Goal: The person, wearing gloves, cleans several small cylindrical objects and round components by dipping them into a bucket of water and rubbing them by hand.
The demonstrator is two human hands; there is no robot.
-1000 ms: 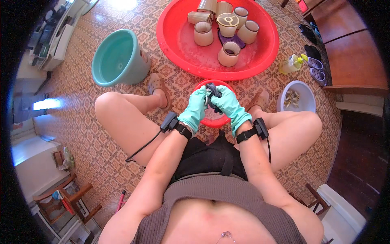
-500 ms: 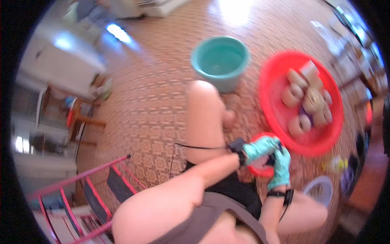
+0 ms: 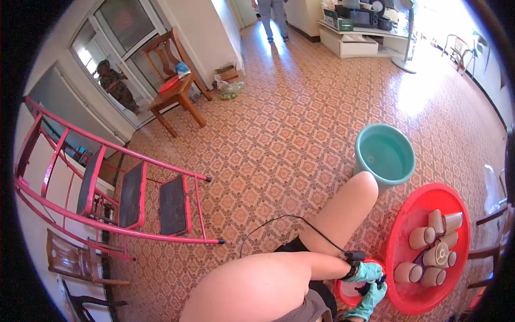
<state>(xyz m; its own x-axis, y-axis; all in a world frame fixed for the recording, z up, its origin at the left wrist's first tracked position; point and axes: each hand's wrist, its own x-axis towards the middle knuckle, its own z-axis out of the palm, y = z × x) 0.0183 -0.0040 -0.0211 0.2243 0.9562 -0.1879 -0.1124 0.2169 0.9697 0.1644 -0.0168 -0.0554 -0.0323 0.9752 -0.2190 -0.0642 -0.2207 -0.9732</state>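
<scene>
My left hand [image 3: 368,272] and my right hand [image 3: 375,297], both in teal rubber gloves, are close together over a small red basin [image 3: 343,298] at the lower right. Their fingers are closed on a dark cloth [image 3: 365,289], bunched up and partly hidden by the gloves. Whitish liquid or a pale bottom shows inside the basin. Just right of my hands is a large red tub [image 3: 399,249] with several beige cups [image 3: 421,236] in it, some lying on their sides. Beyond my knee stands a teal bucket [image 3: 385,153] that appears to hold water.
A pink step ladder [image 3: 131,195] stands at the left, with wooden chairs [image 3: 174,96] near the walls. A black cable [image 3: 284,217] runs from my left wrist. One person [image 3: 272,19] stands far back; another [image 3: 115,86] is by the glass door. A white cabinet [image 3: 358,48] is behind.
My view has swung left and up, so the basins and my hands now appear lower and further right. Both hands stay together on the dark cloth over the small basin.
</scene>
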